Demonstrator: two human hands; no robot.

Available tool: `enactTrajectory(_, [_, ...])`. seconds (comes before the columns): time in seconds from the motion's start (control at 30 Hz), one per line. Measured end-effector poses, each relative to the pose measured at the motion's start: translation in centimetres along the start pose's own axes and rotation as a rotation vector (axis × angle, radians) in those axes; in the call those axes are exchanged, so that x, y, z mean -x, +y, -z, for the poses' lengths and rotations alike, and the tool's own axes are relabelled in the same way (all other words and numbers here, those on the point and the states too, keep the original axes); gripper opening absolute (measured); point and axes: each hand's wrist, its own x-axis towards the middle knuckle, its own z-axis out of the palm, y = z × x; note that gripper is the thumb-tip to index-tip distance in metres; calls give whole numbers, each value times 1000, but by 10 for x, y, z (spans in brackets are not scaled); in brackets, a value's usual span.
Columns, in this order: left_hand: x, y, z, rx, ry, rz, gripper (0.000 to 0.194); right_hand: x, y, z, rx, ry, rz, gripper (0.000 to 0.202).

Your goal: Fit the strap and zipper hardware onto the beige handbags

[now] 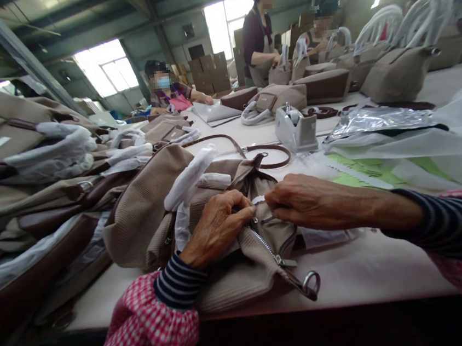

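Note:
A taupe ribbed handbag (141, 221) lies on its side on the table, its zipped mouth open towards me. My left hand (222, 223) is closed on the near edge of that mouth, thumb and forefinger pinched together. Over the opening, my right hand (300, 201) is closed too, its fingertips at the inner lining; what they pinch is hidden. Between the hands shows a small white piece (258, 198). The metal zip pull (284, 261) hangs below, near a metal ring (311, 283). White wrapping covers the bag's handle (190, 180).
Similar bags (33, 144) are piled at the left. A grey tape dispenser (296, 127) stands beyond the handbag, beside a brown strap (275, 160). Clear plastic (378, 122) and green sheets (363, 173) lie to the right. Several co-workers, including one standing person (256, 38), are across the table.

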Motion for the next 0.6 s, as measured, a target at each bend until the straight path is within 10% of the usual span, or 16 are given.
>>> enactTrajectory(0.6, [7,-10,5,-432,-46,-222,5,-1,12,-16,-179,13,46,15])
